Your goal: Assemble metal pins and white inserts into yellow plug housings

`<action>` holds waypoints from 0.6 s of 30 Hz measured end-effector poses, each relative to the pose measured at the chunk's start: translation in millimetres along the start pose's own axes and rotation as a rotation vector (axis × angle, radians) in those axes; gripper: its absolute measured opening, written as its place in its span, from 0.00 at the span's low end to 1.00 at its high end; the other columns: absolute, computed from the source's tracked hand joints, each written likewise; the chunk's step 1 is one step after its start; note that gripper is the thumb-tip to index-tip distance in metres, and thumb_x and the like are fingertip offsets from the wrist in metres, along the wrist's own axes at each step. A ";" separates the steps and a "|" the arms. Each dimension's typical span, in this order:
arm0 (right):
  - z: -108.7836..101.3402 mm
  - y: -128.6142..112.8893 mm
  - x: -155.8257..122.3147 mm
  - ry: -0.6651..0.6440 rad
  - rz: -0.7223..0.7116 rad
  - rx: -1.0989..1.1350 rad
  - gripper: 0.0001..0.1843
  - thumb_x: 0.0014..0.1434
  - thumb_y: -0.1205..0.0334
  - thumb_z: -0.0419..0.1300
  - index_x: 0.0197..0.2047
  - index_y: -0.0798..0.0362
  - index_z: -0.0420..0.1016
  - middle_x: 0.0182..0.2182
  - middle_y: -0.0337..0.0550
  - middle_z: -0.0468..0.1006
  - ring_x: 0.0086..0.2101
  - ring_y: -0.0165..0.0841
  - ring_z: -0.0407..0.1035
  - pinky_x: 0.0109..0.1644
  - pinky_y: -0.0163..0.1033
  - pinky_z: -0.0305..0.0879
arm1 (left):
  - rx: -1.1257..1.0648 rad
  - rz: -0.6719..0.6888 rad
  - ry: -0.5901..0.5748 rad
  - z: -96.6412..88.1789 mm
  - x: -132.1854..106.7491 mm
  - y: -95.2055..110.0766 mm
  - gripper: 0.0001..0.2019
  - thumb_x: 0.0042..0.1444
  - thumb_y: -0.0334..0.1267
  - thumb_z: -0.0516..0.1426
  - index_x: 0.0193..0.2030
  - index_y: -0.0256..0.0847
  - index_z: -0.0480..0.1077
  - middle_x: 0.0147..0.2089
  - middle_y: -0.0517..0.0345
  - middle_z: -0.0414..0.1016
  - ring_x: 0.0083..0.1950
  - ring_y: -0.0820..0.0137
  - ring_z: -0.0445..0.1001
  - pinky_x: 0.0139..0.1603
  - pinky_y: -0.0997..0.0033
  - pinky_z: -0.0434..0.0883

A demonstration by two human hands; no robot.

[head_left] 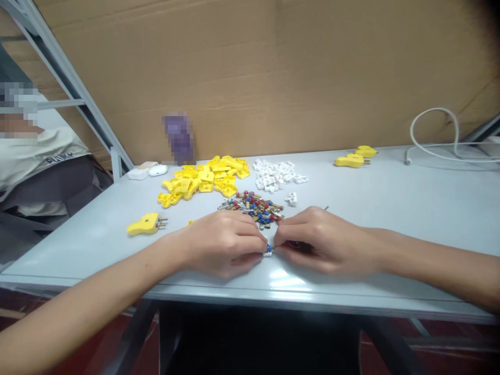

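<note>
Both my hands rest on the grey table (390,208) near its front edge, fingertips meeting. My left hand (224,242) is closed in a pinch on a small white and blue part (267,251). My right hand (324,239) is closed too, its fingers pressed against the same small part, with a thin dark metal tool tip (325,208) sticking out behind it. Just beyond the hands lies a heap of small red, blue and brass pieces (255,204). Behind that are a pile of yellow plastic shells (205,179) and a pile of white plastic pieces (277,173).
One assembled yellow plug (146,224) lies at the left, two more (353,158) at the far right. A white cable (449,140) loops at the back right. A small white case (147,171) sits near the back left. Cardboard walls the back. Another person sits at the left.
</note>
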State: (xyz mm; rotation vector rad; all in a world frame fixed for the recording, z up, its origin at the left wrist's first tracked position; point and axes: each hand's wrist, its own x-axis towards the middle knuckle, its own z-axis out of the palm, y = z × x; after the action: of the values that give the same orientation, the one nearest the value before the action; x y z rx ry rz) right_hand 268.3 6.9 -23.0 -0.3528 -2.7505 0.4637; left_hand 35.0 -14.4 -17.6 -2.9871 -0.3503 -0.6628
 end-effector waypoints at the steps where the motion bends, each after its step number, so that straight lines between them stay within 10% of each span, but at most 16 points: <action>1: -0.2 0.1 0.0 -0.007 0.000 -0.003 0.11 0.65 0.67 0.50 0.35 0.56 0.73 0.24 0.40 0.72 0.24 0.27 0.61 0.28 0.33 0.53 | 0.009 -0.003 -0.002 0.5 0.1 0.5 0.07 0.62 0.30 0.56 0.36 0.35 0.76 0.36 0.51 0.82 0.39 0.67 0.80 0.43 0.67 0.79; 18: 2.5 -2.3 -5.4 -0.100 -0.089 -0.410 0.17 0.70 0.69 0.42 0.31 0.53 0.64 0.23 0.40 0.67 0.21 0.29 0.50 0.26 0.39 0.45 | 0.016 -0.015 0.088 12.8 -2.0 0.4 0.12 0.65 0.30 0.55 0.30 0.35 0.74 0.33 0.52 0.80 0.35 0.70 0.77 0.43 0.69 0.78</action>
State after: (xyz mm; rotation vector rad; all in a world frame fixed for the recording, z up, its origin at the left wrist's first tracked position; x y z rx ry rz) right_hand 271.9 2.5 -25.9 -0.3076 -2.9341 -0.1146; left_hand 38.6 -13.8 -30.1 -2.9313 -0.3714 -0.7856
